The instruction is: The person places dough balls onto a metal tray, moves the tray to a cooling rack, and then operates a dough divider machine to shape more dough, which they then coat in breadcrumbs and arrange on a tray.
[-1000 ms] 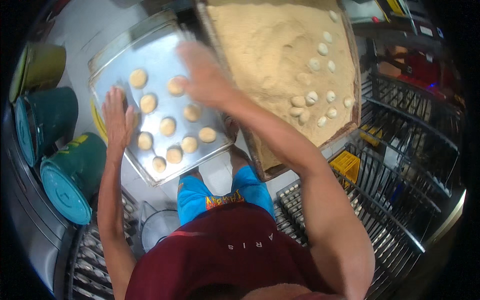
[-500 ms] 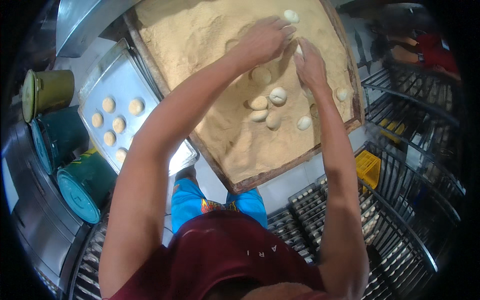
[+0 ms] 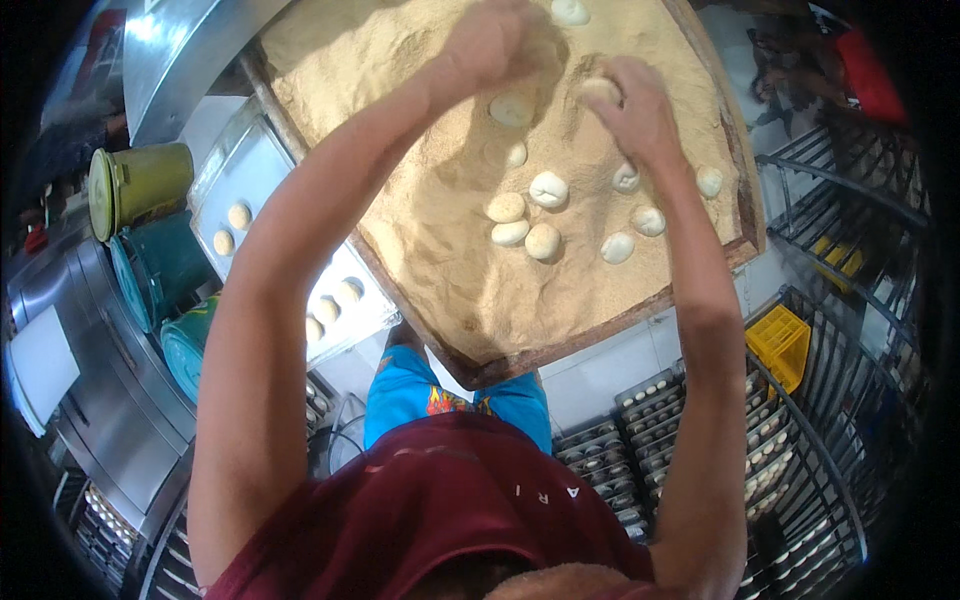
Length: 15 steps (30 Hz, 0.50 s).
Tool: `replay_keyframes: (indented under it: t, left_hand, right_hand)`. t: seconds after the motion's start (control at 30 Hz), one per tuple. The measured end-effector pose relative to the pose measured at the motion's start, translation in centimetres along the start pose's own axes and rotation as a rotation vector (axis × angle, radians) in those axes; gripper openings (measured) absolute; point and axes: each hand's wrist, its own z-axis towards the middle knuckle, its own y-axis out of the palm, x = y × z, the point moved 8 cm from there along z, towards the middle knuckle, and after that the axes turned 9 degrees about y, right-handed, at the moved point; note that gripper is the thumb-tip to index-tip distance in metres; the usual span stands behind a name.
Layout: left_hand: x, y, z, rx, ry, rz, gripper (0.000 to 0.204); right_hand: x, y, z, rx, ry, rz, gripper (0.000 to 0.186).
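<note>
A wide wood-framed tray (image 3: pixel 490 375) holds tan crumbs, with several round pieces of pale dough (image 3: pixel 548 190) scattered in them, some coated in crumbs. My left hand (image 3: pixel 492 42) is over the upper part of this tray, blurred and in shadow; whether it holds anything I cannot make out. My right hand (image 3: pixel 638 118), to its right and lower, has its thumb and fingers around a dough piece (image 3: pixel 602 91) in the crumbs. A metal baking sheet (image 3: pixel 222 172) carrying several coated rounds lies left of the crumb tray, partly hidden by my left forearm.
Lidded bins (image 3: pixel 150 255) line the left beside a steel counter (image 3: pixel 135 420). Dark metal racks (image 3: pixel 830 215) with filled pans fill the right and bottom, near a yellow crate (image 3: pixel 778 345). A person in red (image 3: pixel 865 70) is at the far upper right.
My hands have left the metal sheet for the crumb tray. Since half a second ago my left hand has risen up-left, away from my right hand. More dough pieces show beside my right forearm.
</note>
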Motion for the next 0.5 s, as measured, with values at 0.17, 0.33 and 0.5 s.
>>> replay_keyframes:
  t: [0.17,0.33,0.5]
  left_hand:
    - [-2.2,-2.8,0.3,0.324,-0.036,0.139,0.039]
    - [-0.1,0.5,-0.2,0.092,0.005,0.162,0.038]
    - [-0.5,2.5,-1.9,-0.04,-0.139,0.029,0.027]
  right_hand:
    - [4.3,-1.3,2.0,0.105,0.134,-0.005,0.046]
    - [2.6,-0.3,0.4,0.018,0.133,-0.024,0.048]
    - [2.1,2.4,0.4,-0.064,0.225,-0.084,0.049]
